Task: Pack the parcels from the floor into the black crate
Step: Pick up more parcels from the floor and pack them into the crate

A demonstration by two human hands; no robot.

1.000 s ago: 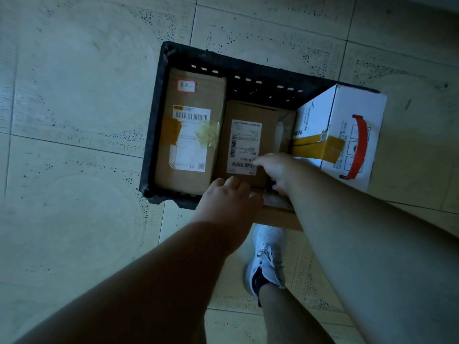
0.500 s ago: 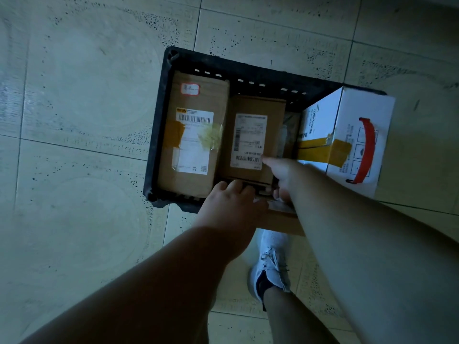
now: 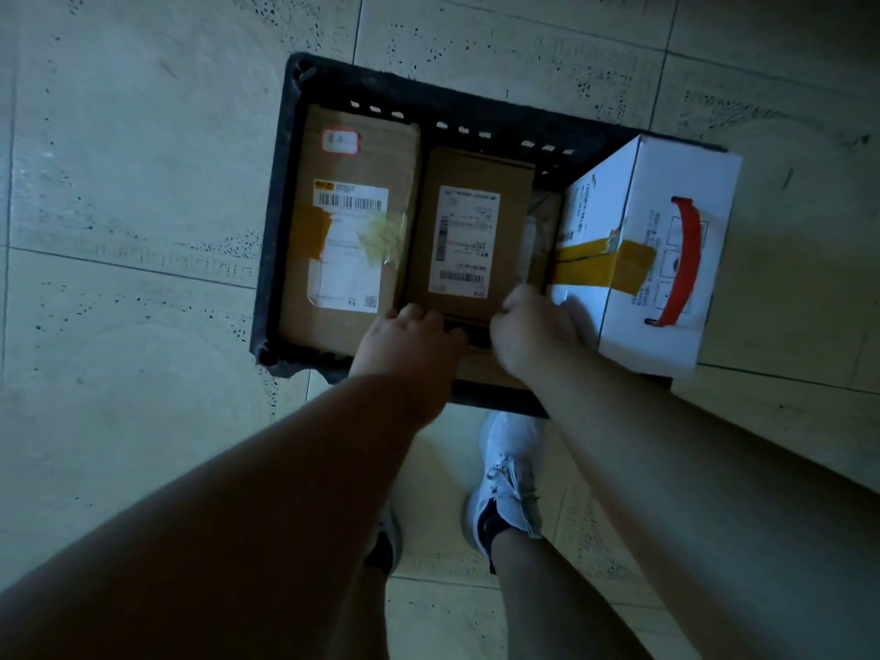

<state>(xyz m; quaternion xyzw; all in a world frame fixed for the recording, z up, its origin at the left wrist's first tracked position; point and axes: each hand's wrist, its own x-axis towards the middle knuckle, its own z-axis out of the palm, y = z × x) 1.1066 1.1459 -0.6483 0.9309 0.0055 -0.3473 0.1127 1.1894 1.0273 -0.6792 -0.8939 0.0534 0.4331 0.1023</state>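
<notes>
Both hands, left hand (image 3: 409, 340) and right hand (image 3: 533, 333), curled over the near end of the middle parcel (image 3: 469, 231) inside the black crate (image 3: 281, 192); their fingertips were hidden, so the grip stayed unclear. A white box (image 3: 666, 259) covered the crate's right wall.

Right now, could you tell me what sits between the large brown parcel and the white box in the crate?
In the head view, the smaller brown parcel.

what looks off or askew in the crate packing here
The white cardboard box with the red handle stands out: it sits tilted at the right end of the black plastic crate, rising above the rim and overhanging it, while the two brown parcels lie flat inside.
</notes>
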